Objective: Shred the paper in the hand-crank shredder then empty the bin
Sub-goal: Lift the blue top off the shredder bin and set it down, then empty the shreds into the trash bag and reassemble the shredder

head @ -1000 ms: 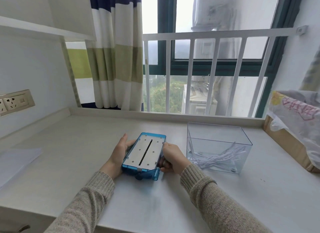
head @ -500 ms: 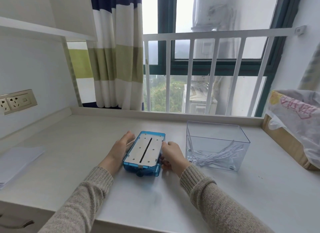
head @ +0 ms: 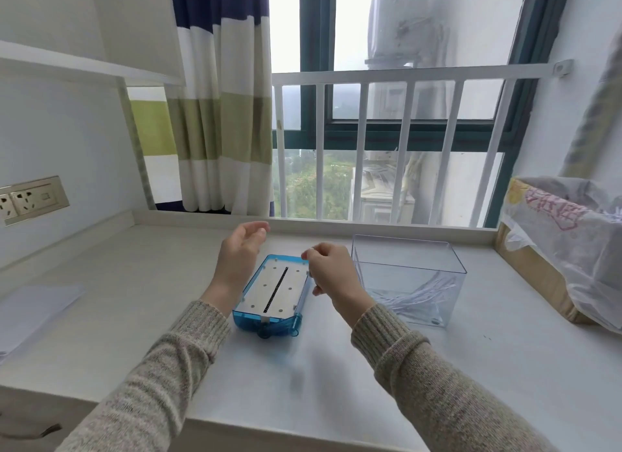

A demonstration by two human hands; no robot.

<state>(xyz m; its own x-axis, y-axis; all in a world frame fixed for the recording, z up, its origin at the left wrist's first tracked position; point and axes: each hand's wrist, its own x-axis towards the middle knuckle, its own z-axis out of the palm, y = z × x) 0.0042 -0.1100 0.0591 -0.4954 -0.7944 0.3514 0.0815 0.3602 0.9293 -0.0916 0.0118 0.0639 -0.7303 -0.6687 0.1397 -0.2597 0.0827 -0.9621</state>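
From the head view, I am looking down at a pale bench (head: pixel 134 317) running up to a window with a white railing (head: pixel 387 78) and a striped curtain (head: pixel 222 115) hanging at the left. A wall socket (head: pixel 32 199) is sitting on the left wall, and a sheet of white paper (head: pixel 30 313) is lying flat at the bench's left edge, well apart from my hands. At the far right a cardboard box (head: pixel 535 276) lined with a plastic bag (head: pixel 568 243) is standing against the wall.

The clear bin (head: pixel 409 280) is standing upright on the bench, just right of my right hand, and white paper strips (head: pixel 414 297) are lying in its bottom. The blue shredder top (head: pixel 274 293) is lying flat on the bench beside the bin, separate from it, its slot facing up.

My left hand (head: pixel 240 253) is hovering above the shredder top's left side, fingers loosely spread and curled, the grip holding nothing. My right hand (head: pixel 331 270) is hanging over its right edge, fingers curled inward; I cannot tell whether its fingertips are touching the far corner, and the grip is not closing on anything I can see.
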